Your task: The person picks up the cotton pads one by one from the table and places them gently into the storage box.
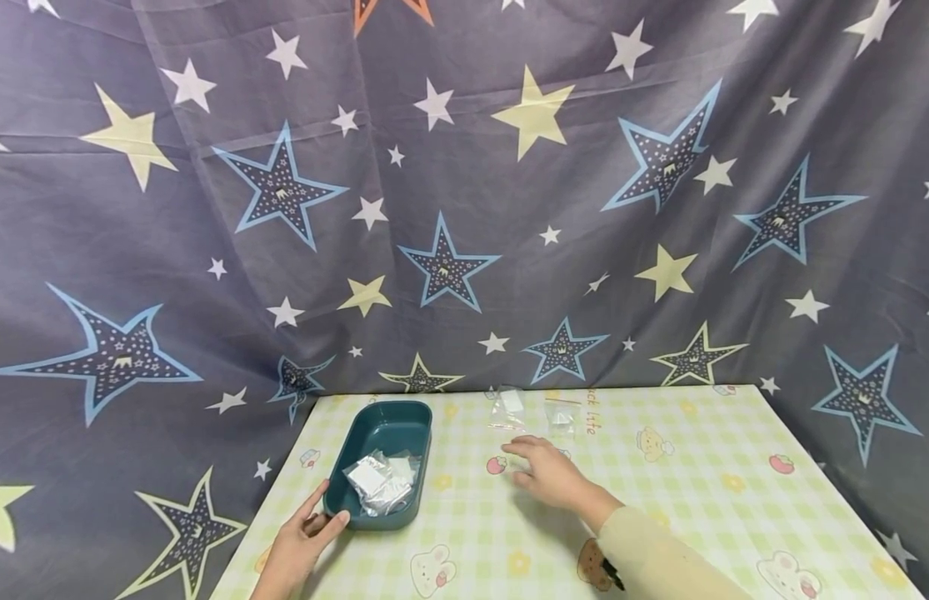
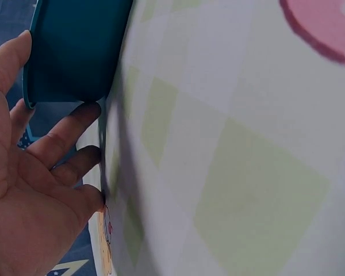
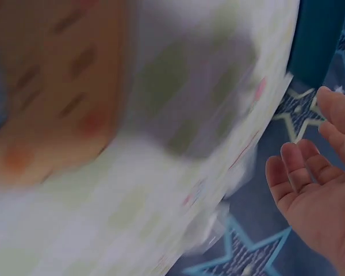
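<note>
A dark teal plastic tub (image 1: 427,433) stands on the left part of the table. Several small clear bags with white labels (image 1: 382,483) lie in its near end. My left hand (image 1: 299,537) holds the tub's near left corner; in the left wrist view the thumb is at the rim and a fingertip at the base. Over the middle of the table, my right hand (image 1: 550,475) reaches forward, fingers relaxed and nothing in them. Just beyond its fingertips lie two more clear zip bags, a left one (image 1: 509,408) and a right one (image 1: 561,417).
The table's green-and-white checked cover (image 1: 704,492) carries printed cartoon figures. Behind it hangs a grey curtain (image 1: 479,192) with stars, meeting the table's back edge close behind the two loose bags.
</note>
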Available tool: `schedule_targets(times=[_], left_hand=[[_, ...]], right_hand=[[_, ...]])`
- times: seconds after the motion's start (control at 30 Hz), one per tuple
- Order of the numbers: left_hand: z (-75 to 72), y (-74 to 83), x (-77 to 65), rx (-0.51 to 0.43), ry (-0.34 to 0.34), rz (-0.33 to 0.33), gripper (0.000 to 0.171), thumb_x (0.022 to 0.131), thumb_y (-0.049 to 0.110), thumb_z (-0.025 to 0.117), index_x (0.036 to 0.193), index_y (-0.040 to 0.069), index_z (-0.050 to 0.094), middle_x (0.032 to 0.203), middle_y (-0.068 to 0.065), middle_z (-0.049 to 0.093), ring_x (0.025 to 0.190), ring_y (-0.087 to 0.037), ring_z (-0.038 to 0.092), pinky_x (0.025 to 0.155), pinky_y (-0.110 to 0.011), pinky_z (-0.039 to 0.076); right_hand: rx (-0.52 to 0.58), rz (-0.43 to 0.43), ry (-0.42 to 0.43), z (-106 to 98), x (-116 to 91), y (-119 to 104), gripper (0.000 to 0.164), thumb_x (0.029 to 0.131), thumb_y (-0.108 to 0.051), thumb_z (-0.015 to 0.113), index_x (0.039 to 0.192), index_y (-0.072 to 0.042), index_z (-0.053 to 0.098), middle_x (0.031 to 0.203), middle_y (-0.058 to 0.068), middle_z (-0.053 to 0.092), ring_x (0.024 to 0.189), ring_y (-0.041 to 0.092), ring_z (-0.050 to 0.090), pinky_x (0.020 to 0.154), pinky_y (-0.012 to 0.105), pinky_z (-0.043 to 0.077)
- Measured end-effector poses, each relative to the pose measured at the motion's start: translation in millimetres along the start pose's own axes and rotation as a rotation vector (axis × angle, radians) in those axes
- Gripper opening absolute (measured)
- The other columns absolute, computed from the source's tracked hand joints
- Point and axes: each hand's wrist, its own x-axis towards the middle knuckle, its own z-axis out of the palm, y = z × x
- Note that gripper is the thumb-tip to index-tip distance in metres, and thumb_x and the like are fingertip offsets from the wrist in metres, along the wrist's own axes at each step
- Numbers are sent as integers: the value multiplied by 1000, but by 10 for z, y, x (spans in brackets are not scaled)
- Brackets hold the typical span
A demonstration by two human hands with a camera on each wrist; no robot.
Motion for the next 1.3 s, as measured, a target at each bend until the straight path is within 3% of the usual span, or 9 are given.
schedule_targets(times=[0.27, 0.57, 0.87, 1.1, 1.3], left_hand=[[0, -8, 0, -22, -5, -5, 96, 93, 65, 75, 171, 29, 31, 154, -31, 55, 147, -44, 53, 106, -49, 59], [-5, 9, 12, -1, -10, -2, 97, 94, 65, 74, 171, 28, 30, 153, -33, 55, 148, -47, 50, 109, -53, 57], [-6, -13, 2, 2, -2, -12, 97, 93, 67, 74, 171, 29, 31, 154, -33, 53, 148, -46, 51, 108, -53, 57], [7, -1, -5, -4, -4, -5, 97, 92, 65, 76, 171, 29, 32, 155, -31, 53, 148, -45, 51, 108, -50, 58], [-6, 2, -9, 0, 5, 22, 94, 94, 62, 76, 170, 28, 33, 153, -31, 56, 147, -44, 53, 105, -47, 59]], right_hand=[[-21, 134, 56, -287, -265, 475, 44, 98, -9, 75, 141, -2, 68, 147, 24, 63, 139, 46, 59, 119, 63, 44], [-65, 184, 101, -554, -324, 835, 48, 98, -10, 74, 145, -1, 65, 147, 28, 62, 127, 48, 66, 108, 64, 52], [-73, 247, 103, -603, -180, 936, 54, 97, -11, 75, 149, -3, 62, 136, 26, 69, 110, 39, 73, 92, 56, 61], [-62, 355, 64, -496, -44, 958, 61, 100, -21, 74, 155, -6, 56, 128, 23, 75, 114, 41, 73, 94, 60, 59], [-128, 386, 36, -441, 99, 937, 64, 98, -26, 74, 157, -10, 54, 125, 21, 76, 114, 41, 73, 88, 58, 61]])
